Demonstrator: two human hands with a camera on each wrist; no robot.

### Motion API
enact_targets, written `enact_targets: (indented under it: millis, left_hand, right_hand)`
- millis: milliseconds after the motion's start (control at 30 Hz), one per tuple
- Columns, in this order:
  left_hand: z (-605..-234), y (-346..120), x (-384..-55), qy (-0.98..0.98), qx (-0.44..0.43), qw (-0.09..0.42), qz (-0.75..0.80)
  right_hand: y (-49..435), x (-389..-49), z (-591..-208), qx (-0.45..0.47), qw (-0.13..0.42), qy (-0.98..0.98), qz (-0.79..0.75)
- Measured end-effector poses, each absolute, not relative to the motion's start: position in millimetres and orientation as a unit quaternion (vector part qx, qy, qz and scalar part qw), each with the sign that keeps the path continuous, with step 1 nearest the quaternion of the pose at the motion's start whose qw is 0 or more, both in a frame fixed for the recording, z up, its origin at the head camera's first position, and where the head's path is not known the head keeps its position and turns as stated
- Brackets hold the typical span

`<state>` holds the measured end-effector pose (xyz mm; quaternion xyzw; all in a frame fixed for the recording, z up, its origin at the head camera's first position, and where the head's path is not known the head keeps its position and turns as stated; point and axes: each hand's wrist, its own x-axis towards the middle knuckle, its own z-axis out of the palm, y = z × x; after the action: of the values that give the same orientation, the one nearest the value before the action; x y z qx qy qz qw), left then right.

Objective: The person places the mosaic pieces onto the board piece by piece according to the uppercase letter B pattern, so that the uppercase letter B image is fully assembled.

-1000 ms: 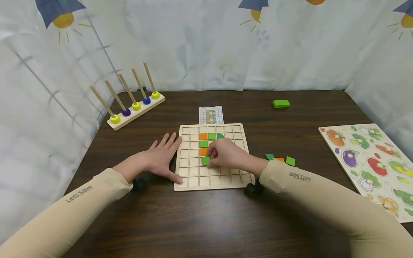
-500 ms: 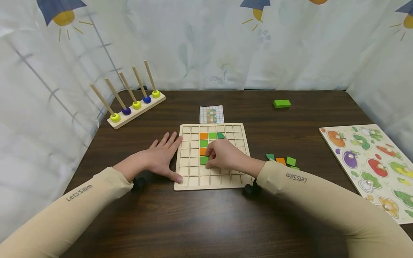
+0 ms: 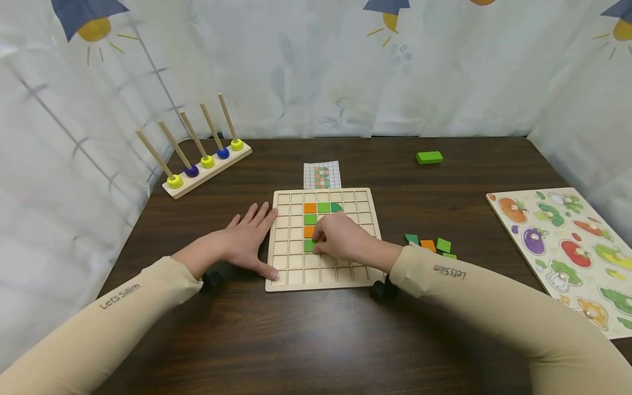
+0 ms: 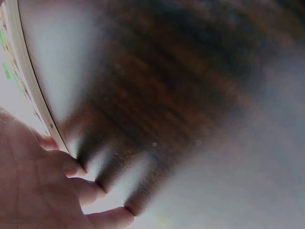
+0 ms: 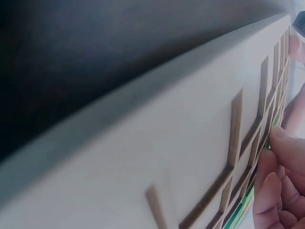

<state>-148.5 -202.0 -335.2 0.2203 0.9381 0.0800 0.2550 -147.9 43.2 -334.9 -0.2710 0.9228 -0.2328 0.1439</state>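
Note:
On the table lies a wooden grid board (image 3: 295,277) with orange and green tiles in some of its cells. My right hand (image 3: 340,237) is over the middle of the board, its thumb and curled fingers pinching the right side of a green square tile (image 3: 309,246). This tile lies in line below an orange tile (image 3: 309,232). In the right wrist view the thumb (image 5: 286,145) and fingertips meet at a green edge. My left hand (image 3: 247,244) is spread flat, its thumb and a fingertip touching the board's left edge.
Behind the board lies a pattern card (image 3: 322,175). Loose tiles (image 3: 428,245) lie right of it, partly behind the right sleeve. A peg stacker (image 3: 207,170) stands back left, a green block (image 3: 429,158) back right, and a vegetable puzzle board (image 3: 563,258) far right.
The green tile, slightly askew a second ago, has straightened into line with the column above it. My right hand shifted slightly left. The left hand stayed put.

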Motion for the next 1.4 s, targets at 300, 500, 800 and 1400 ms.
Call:
enact_targets:
  millis: [300, 500, 800, 1400]
  left_hand:
    - [-336.4, -203.1, -147.6, 0.938, 0.222, 0.253, 0.082]
    - [-335.1, -202.8, -148.0, 0.938, 0.221, 0.253, 0.083]
    - [-333.1, -200.3, -151.7, 0.939, 0.223, 0.253, 0.074]
    - [-335.4, -202.5, -150.0, 0.937, 0.222, 0.258, 0.079]
  right_hand:
    - [47.1, -148.4, -330.0, -0.287, 0.157, 0.915, -0.237]
    - [65.4, -151.0, -320.8, -0.293, 0.162, 0.906, -0.26]
    - [136.1, -159.0, -305.7, -0.279, 0.151, 0.909, -0.27]
    - [262.5, -153.8, -318.8, -0.227, 0.21, 0.93, -0.198]
